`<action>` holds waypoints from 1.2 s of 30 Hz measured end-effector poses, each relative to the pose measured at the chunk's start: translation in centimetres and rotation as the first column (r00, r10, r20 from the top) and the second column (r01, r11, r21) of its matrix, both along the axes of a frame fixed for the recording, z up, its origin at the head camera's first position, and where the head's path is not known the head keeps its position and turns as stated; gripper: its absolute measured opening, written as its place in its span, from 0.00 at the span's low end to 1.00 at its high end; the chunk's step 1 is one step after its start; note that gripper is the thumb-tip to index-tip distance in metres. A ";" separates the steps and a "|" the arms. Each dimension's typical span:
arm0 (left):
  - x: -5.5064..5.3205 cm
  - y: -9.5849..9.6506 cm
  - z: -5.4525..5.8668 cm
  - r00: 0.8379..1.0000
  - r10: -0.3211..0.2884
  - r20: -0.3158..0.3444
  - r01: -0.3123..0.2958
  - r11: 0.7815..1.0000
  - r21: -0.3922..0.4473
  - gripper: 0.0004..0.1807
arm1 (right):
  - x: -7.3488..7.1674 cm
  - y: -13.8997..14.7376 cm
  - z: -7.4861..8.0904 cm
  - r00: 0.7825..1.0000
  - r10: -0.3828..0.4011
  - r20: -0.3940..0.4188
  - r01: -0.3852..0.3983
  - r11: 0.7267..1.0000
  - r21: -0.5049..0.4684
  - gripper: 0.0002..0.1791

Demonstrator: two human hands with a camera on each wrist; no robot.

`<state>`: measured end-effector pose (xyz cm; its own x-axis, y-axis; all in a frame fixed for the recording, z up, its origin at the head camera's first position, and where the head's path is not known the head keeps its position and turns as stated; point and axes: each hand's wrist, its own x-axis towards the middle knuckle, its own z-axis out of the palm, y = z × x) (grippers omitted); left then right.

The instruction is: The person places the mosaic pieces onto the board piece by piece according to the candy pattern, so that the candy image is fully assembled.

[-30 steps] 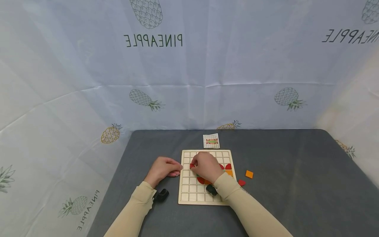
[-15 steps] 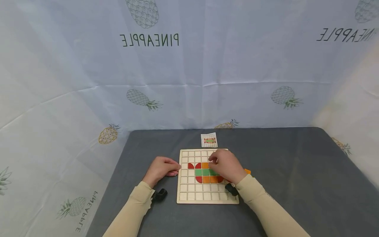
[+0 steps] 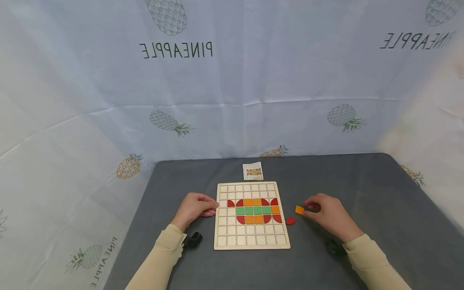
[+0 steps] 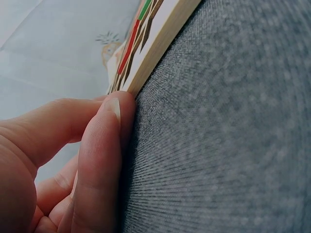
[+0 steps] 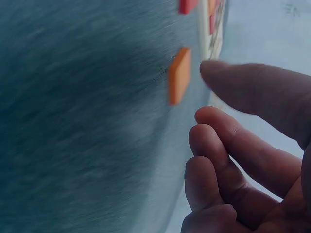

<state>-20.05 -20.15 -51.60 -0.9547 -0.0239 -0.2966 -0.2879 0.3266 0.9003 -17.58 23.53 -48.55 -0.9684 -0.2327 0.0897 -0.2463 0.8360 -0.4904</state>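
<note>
A light wooden grid board (image 3: 241, 241) lies on the table, with red quarter-round, orange and green square tiles forming a pattern in its middle rows. At its left edge my left hand (image 3: 195, 209) grips the rim; in the left wrist view the thumb and forefinger meet at the board's edge. To the right of the board my right hand (image 3: 330, 214) reaches toward a loose orange square tile (image 3: 299, 210). The right wrist view shows thumb and fingers apart, just short of the orange tile (image 5: 180, 75), with nothing between them.
A loose red quarter-round tile (image 3: 290, 220) lies between the board and the orange tile. Behind the board is a small card (image 3: 253, 171) printed with a coloured grid pattern. Dark grey cloth (image 3: 203, 266) covers the table; a pineapple-print curtain (image 3: 232, 133) hangs behind.
My right hand has left the board and moved right to the loose orange tile, uncovering the pattern. A red tile now sits at the pattern's upper left. The left hand stays at the edge.
</note>
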 end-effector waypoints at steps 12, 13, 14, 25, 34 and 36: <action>0.2 0.0 -0.4 1.000 -0.014 -0.027 0.015 0.999 0.036 0.12 | -0.4 0.1 -1.2 0.999 -0.003 0.032 0.003 1.000 0.000 0.13; 0.2 0.0 -0.4 1.000 -0.014 -0.028 0.015 0.999 0.037 0.12 | -0.5 0.1 -1.2 0.999 -0.003 0.035 0.003 1.000 0.001 0.13; 0.3 0.0 -0.3 1.000 -0.014 -0.028 0.015 0.999 0.036 0.12 | -0.5 0.0 -1.3 0.999 -0.003 0.038 0.003 1.000 0.001 0.12; 0.2 -0.2 -0.1 1.000 -0.012 -0.022 0.013 1.000 0.016 0.12 | -1.9 -3.2 -0.7 0.997 -0.003 0.072 0.008 0.998 -0.063 0.12; 0.1 -0.2 0.0 1.000 -0.016 -0.024 0.016 1.000 0.025 0.13 | -3.4 -11.0 0.3 0.991 0.071 0.110 -0.055 0.989 -0.140 0.08; 0.1 -0.1 0.1 1.000 -0.019 -0.025 0.020 0.999 0.029 0.13 | -3.4 -12.8 0.3 0.990 0.099 0.104 -0.083 0.985 -0.151 0.07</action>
